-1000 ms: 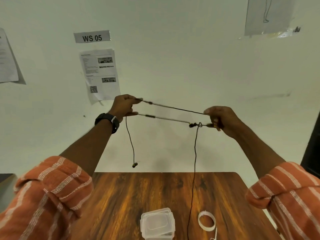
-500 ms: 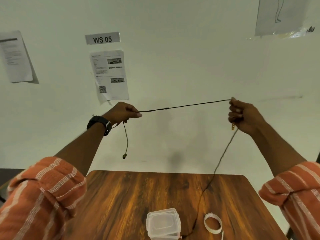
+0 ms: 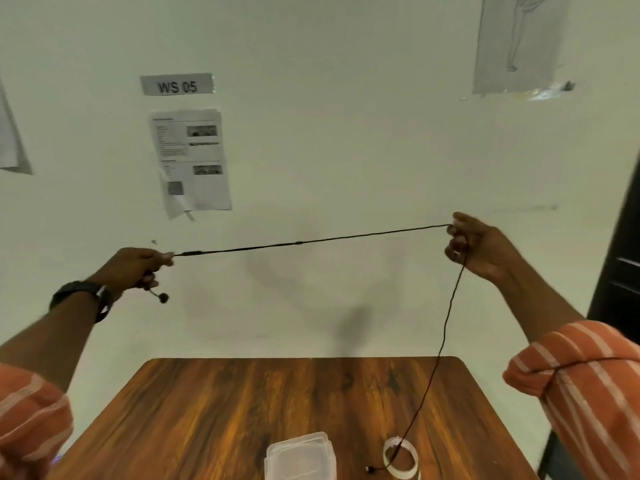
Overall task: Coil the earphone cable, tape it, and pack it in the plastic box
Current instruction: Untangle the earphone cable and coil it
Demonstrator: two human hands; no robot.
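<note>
Stretching across the middle of the head view, the black earphone cable (image 3: 311,241) is held taut in the air between two raised hands, well above the wooden table (image 3: 214,410). At the left, the left hand (image 3: 136,266) is closed around one end of the cable, with an earbud (image 3: 163,298) hanging just below the curled fingers; a dark watch (image 3: 81,294) is worn on that wrist. Further right, the cable rises slightly to the right hand (image 3: 479,245), whose fingers are pinched shut on it. From that hand the remaining cable is let down to the table, where its end is laid across a white tape roll (image 3: 400,459). Just left of the roll, a clear plastic box (image 3: 300,457) is seen at the table's near edge, its lid on.
</note>
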